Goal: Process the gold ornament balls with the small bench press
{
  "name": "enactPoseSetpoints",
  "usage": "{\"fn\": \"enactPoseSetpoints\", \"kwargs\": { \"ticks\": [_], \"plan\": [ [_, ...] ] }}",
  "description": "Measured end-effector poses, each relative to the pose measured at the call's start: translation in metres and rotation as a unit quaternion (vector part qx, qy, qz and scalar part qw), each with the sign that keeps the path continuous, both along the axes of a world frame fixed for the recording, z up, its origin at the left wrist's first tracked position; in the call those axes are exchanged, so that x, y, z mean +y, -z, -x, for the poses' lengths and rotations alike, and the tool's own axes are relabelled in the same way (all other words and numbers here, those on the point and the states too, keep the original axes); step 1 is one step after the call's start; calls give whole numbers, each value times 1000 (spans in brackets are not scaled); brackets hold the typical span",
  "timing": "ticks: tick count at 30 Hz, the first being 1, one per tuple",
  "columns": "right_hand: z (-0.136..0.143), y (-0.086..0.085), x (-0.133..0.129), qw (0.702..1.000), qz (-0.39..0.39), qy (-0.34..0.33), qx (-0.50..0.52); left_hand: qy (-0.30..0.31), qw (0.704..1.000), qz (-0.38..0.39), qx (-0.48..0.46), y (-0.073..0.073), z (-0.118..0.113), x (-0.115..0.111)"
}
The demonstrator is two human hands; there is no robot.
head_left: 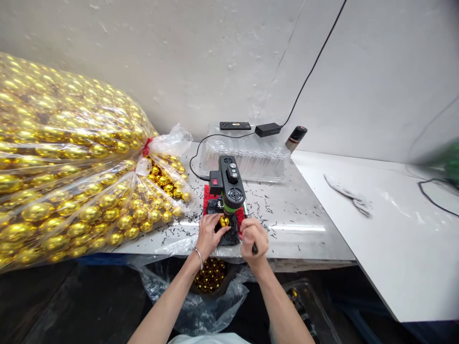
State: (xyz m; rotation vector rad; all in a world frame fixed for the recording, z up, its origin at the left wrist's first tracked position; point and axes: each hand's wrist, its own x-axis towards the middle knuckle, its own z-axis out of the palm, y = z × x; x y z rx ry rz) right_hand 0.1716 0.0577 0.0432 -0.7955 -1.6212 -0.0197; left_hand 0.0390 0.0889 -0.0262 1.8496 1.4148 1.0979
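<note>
My left hand (211,232) pinches a small shiny gold ball (224,220) between thumb and fingers, right under the head of a black bench machine (232,184) with a red switch on its side. The machine stands on a red mat (210,192), over a black base strewn with dark bits. To the right of the base, my right hand (254,239) is closed around a lever handle (255,248), whose black end shows below the fist.
Large clear bags of gold balls (71,191) lie at the left. Behind the machine are a clear plastic tray (247,162), a power adapter (268,129), a remote (235,125) and a spray can (296,138). A lined bin of balls (210,274) sits below the table edge.
</note>
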Motion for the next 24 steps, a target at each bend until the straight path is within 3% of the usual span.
{"fn": "enactPoseSetpoints", "kwargs": {
  "ticks": [3,6,8,11,14,16,18,20,22,24],
  "plan": [
    [3,-35,-2,997,57,19,53,-16,999,9,-50,-7,3,-7],
    [6,-52,-2,994,85,5,72,-23,994,26,-104,-17,14,-32],
    [7,-52,-2,994,76,-2,73,10,990,54,-128,-17,23,-58],
    [8,-42,-3,996,55,5,76,79,978,137,-132,0,32,-100],
    [9,-34,-4,996,49,11,79,77,961,238,-118,26,34,-129],
    [9,-32,-4,996,51,8,77,68,953,262,-135,32,35,-134],
    [8,-31,-4,996,53,6,72,66,956,228,-171,25,39,-124],
    [8,-30,-4,996,52,6,70,39,972,147,-180,4,48,-95],
    [8,-30,-4,996,50,8,70,-24,993,42,-106,-23,62,-52],
    [9,-30,-4,996,47,7,70,-110,992,-33,54,-48,79,-2]
  ]
}}
